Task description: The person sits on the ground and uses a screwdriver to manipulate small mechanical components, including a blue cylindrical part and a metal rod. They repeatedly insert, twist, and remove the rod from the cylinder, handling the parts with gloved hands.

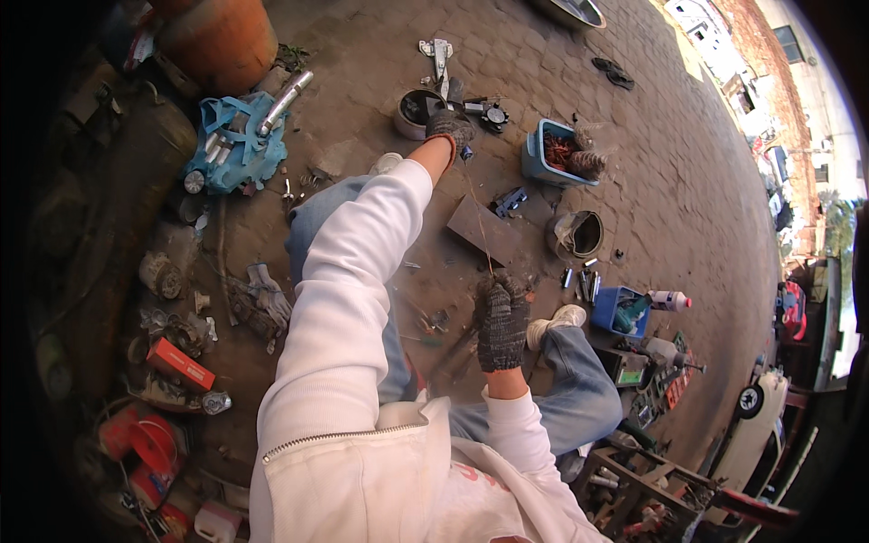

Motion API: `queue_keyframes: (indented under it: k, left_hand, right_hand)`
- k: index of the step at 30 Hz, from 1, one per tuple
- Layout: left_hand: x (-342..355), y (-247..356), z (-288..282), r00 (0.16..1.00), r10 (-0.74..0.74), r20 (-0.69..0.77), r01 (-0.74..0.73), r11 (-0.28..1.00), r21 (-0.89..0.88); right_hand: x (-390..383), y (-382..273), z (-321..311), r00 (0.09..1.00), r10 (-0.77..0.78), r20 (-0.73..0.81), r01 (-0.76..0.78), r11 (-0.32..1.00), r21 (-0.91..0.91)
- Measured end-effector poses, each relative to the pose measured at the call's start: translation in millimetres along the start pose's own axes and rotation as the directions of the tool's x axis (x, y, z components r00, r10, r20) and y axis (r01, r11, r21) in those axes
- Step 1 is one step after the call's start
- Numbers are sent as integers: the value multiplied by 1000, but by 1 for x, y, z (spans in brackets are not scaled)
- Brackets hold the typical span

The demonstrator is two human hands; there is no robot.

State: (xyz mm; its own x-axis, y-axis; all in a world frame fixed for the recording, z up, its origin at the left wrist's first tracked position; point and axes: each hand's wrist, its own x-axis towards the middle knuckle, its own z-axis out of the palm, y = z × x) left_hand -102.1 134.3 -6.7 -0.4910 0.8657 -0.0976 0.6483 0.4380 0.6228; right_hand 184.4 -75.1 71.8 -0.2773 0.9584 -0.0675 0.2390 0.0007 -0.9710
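Note:
My left hand (449, 129), in a grey knitted glove, reaches over a small round pot (411, 116) with dark contents, its fingers closed on something I cannot make out. Just beside it are a silver metal fitting (436, 60) and a dark metal part with a round housing (494, 116). My right hand (502, 321), also gloved, is closed on a thin copper-coloured wire (479, 223), which stretches up toward my left hand. Below the wire lies a rusty flat plate (480, 228), with a small blue part (510, 201) at its upper right.
A blue bag of metal tubes (237, 167), an orange drum (217, 45) and scrap parts surround me on the left. On the right stand a blue tub (545, 161), an open can (574, 233), a blue bin (615, 303) and a metal frame (634, 484). A white car (756, 425) is farther right.

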Motion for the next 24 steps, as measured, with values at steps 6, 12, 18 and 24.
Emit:
queue_keyframes:
  k: [6,12,18,24]
  left_hand:
    - [20,-45,-70,963,-259,-69,256,966,-44]
    - [16,-23,-104,950,-231,-210,4,680,-733]
    - [-23,55,-108,990,1,-144,-121,551,-826]
    - [-64,104,-107,974,188,-130,-219,608,-763]
  right_hand:
    - [-70,-15,-65,990,-43,134,64,986,-154]
    - [-81,22,-87,922,-253,292,370,798,-475]
    - [-25,72,-83,938,209,278,135,519,-844]
    - [68,-7,-35,988,-53,143,3,944,331]
